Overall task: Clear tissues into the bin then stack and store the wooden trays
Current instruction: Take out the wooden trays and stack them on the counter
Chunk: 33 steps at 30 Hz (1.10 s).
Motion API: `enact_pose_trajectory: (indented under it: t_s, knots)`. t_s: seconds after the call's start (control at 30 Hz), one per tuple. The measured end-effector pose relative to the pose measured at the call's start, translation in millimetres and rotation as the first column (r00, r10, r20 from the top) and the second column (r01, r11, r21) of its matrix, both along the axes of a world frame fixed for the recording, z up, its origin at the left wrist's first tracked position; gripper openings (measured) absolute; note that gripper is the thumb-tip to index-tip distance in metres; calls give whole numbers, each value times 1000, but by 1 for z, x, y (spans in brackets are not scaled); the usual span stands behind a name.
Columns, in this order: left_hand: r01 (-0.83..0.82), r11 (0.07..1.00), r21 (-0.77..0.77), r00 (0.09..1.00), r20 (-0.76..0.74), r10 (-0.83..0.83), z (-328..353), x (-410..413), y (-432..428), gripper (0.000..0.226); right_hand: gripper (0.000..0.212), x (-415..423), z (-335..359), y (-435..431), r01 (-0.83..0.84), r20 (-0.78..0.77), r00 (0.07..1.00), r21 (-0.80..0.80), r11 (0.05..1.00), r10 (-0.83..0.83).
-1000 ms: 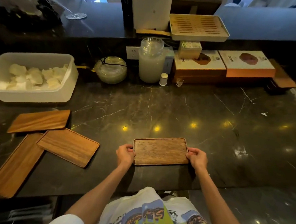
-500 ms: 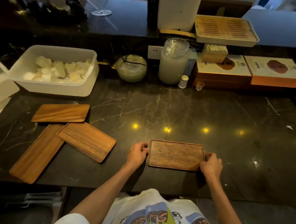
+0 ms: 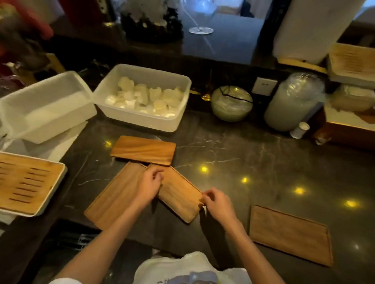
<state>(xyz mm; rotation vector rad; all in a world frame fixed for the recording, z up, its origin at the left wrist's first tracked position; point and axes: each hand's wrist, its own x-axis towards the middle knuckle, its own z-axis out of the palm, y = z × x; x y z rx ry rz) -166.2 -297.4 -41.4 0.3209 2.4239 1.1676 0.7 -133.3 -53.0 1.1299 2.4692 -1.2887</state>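
Wooden trays, flat rounded rectangles of warm grain, lie near the dark marble counter's (image 3: 237,149) front edge. Left hand (image 3: 149,184) and right hand (image 3: 216,202) pinch the tilted tray (image 3: 179,193) at opposite ends; another tray (image 3: 290,234) rests alone rightward.

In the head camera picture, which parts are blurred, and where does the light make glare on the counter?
Head view: the red shape at upper left is smeared by motion; the slatted tray at far right is soft; yellow lamp reflections dot the dark counter; both hands stay fairly sharp, and straight edges bend near the borders.
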Motion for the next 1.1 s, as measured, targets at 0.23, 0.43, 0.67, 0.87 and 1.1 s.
enact_pose_trajectory:
  t_s: [0.23, 0.43, 0.67, 0.87, 1.1]
  knots:
    - [-148, 987, -67, 987, -72, 143, 15, -121, -78, 25, 16, -100, -2, -19, 56, 13, 998, 110, 992, -58]
    - [-54, 981, -187, 998, 12, 57, 10, -195, -92, 24, 24, -166, -7, -20, 194, 65, 977, 106, 975, -201]
    - [-19, 967, -255, 945, 311, 101, -12, -235, -66, 37, 18, -198, -14, -29, 373, 133, 927, -212, 903, -351]
    - [-46, 990, -134, 897, 430, 100, -2, -244, -69, 36, 21, -203, 0, -27, 328, 126, 942, -156, 932, -310]
    - [127, 981, 145, 911, 376, -173, 45, -189, -73, 26, 13, -127, 23, -19, 464, -112, 844, -335, 820, -524]
